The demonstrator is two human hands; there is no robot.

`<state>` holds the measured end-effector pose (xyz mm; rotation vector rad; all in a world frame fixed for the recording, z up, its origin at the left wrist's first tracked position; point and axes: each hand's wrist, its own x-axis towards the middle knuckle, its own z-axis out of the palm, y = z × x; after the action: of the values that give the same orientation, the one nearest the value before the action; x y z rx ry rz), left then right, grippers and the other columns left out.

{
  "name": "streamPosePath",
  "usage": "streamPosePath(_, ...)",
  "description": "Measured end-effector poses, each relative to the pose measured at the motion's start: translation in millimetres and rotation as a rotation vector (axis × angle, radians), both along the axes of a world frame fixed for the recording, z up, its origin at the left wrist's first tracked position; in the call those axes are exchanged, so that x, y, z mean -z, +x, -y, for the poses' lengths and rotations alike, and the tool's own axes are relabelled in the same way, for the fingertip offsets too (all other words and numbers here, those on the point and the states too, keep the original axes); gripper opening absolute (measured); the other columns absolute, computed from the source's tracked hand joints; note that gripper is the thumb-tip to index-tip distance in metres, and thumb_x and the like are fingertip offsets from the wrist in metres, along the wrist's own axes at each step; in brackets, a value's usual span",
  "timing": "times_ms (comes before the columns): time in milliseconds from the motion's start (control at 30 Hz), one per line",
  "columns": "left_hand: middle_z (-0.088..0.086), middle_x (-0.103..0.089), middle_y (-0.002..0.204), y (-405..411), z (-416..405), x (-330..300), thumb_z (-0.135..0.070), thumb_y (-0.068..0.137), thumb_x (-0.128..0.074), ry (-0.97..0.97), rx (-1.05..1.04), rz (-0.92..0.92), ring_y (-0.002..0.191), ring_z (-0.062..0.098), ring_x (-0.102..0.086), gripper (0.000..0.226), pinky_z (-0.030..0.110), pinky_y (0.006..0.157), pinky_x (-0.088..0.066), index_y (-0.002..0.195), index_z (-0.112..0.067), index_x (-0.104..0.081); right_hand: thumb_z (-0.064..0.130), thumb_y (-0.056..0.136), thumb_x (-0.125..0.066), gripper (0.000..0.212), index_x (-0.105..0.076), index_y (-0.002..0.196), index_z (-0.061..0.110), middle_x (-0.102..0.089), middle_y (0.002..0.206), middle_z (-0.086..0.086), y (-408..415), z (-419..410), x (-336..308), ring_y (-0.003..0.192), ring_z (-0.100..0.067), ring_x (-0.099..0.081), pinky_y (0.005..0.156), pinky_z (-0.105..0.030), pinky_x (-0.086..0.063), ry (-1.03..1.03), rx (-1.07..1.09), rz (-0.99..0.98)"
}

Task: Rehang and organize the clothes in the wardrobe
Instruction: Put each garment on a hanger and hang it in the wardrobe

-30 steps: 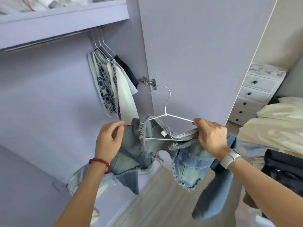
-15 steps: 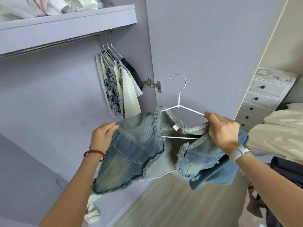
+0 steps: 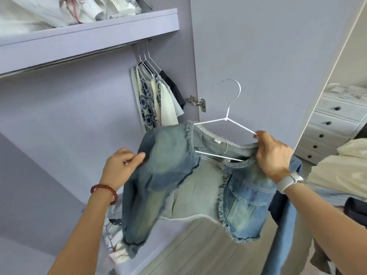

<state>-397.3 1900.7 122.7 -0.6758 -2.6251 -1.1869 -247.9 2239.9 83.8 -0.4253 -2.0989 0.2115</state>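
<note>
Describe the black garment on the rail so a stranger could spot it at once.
Find the rail under the lilac shelf. Three garments hang at its right end on white hangers. The black garment is rightmost, nearest the door hinge, and the only dark one.

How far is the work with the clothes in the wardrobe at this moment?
Done: three garments already hang on the rail at its right end. In hand: the denim jacket is going onto a white hanger; the left hand pulls one shoulder over it, while the right hand grips the hanger and collar. Left: hook it on the rail; more clothes lie at the right edge.
</note>
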Motion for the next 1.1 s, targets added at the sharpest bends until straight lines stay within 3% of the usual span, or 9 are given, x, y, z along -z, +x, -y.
streamPosePath(133,0.007,-0.057,0.106,8,2,1,-0.040,0.085,-0.054,-0.009,-0.267,-0.179,0.104,0.030,-0.054,0.033,0.039,0.090,-0.038,0.094,-0.010,-0.064,0.006,0.078,-0.038,0.024,-0.048,0.092,0.022,-0.062,0.058,-0.002,-9,17,-5,0.039,-0.025,-0.051,0.038,-0.022,-0.033,0.161,-0.129,0.017)
streamPosePath(200,0.007,-0.057,0.120,13,-9,-3,-0.046,0.085,-0.046,-0.169,-0.108,-0.265,0.113,0.028,-0.049,0.047,0.043,0.097,-0.035,0.116,-0.013,-0.059,0.003,0.075,-0.040,0.026,-0.047,0.091,0.022,-0.061,0.058,0.000,-13,26,-11,0.040,-0.023,-0.052,0.039,-0.021,-0.032,0.236,-0.199,0.023)
streamPosePath(267,0.007,-0.059,0.120,16,-24,1,-0.037,0.092,-0.049,-0.291,0.122,-0.137,0.111,0.025,-0.053,0.040,0.037,0.098,-0.039,0.125,-0.014,-0.054,0.001,0.074,-0.044,0.026,-0.049,0.089,0.021,-0.060,0.057,0.001,-19,33,-18,0.041,-0.022,-0.052,0.042,-0.019,-0.031,0.286,-0.251,0.007)
streamPosePath(400,-0.003,-0.061,0.087,18,-41,18,-0.013,0.092,-0.053,-0.019,0.095,0.019,0.087,0.023,-0.059,0.017,0.004,0.069,-0.037,0.103,-0.007,-0.065,0.022,0.088,-0.046,0.019,-0.065,0.090,0.017,-0.063,0.065,0.001,-25,37,-26,0.053,-0.023,-0.061,0.046,-0.024,-0.043,0.228,-0.363,0.032)
streamPosePath(533,0.004,-0.060,0.081,17,-41,17,-0.005,0.088,-0.058,0.084,-0.037,-0.134,0.072,0.017,-0.053,0.014,-0.001,0.064,-0.033,0.095,-0.002,-0.069,0.049,0.088,-0.031,0.051,-0.052,0.126,0.022,-0.062,0.097,0.009,-20,28,-32,0.087,-0.008,-0.057,0.072,-0.025,-0.044,-0.100,-0.461,0.309)
streamPosePath(667,0.011,-0.060,0.075,8,-32,15,0.000,0.085,-0.060,0.075,-0.064,-0.241,0.066,0.020,-0.053,0.012,0.016,0.064,-0.035,0.092,0.000,-0.071,0.043,0.088,-0.031,0.051,-0.052,0.126,0.015,-0.059,0.105,0.001,-20,2,-20,0.100,-0.019,-0.054,0.088,-0.032,-0.040,-0.185,-0.484,0.516)
streamPosePath(833,0.013,-0.060,0.078,-11,-18,18,-0.001,0.087,-0.059,0.094,-0.150,-0.220,0.071,0.021,-0.052,0.013,0.020,0.069,-0.034,0.094,0.000,-0.070,0.034,0.090,-0.032,0.042,-0.059,0.107,0.007,-0.063,0.102,-0.009,-46,19,-12,0.098,-0.030,-0.057,0.082,-0.033,-0.041,-0.149,-0.538,0.598)
streamPosePath(967,0.015,-0.064,0.078,-52,2,30,-0.012,0.088,-0.059,0.036,-0.273,-0.238,0.075,0.030,-0.057,0.015,0.047,0.084,-0.044,0.092,-0.005,-0.071,0.032,0.095,-0.041,0.028,-0.059,0.112,0.018,-0.065,0.108,0.004,-84,47,-17,0.101,-0.023,-0.059,0.079,-0.029,-0.039,-0.157,-0.568,0.592)
streamPosePath(1100,0.008,-0.063,0.111,-97,6,27,-0.028,0.090,-0.054,-0.092,-0.405,-0.255,0.114,0.030,-0.049,0.027,0.055,0.109,-0.015,0.110,-0.015,-0.067,0.045,0.086,-0.035,0.042,-0.066,0.100,0.021,-0.071,0.089,0.001,-133,74,-20,0.087,-0.028,-0.065,0.067,-0.028,-0.040,-0.170,-0.475,0.369)
